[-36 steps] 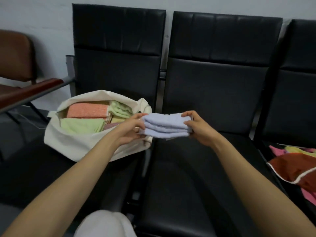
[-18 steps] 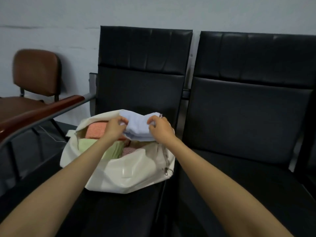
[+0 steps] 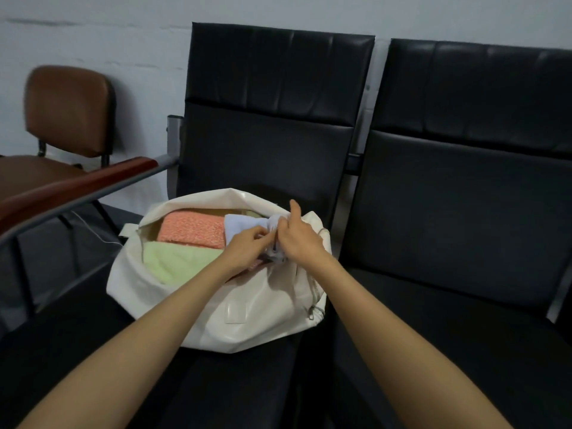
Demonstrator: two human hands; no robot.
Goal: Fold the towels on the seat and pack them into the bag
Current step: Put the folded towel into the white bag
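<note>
Nothing legible found: no text, label, brand, number or sign. Surfaces examined, all plain:
- cream-white glossy fabric bag (image 3: 247, 320)
- orange folded towel (image 3: 193, 229)
- green folded towel (image 3: 179, 264)
- pale blue folded towel (image 3: 244, 226)
- black padded leatherette seats (image 3: 269, 150)
- brown upholstered chair (image 3: 69, 109)
- grey painted wall (image 3: 93, 41)

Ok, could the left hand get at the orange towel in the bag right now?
Probably yes: the orange towel lies uncovered in the open bag, just beside the left hand, though that hand grips the light blue towel.

The bag (image 3: 247, 320) rests on the left seat (image 3: 247, 388), towels (image 3: 192, 232) inside it; the right seat (image 3: 448, 335) stands beside it.
</note>
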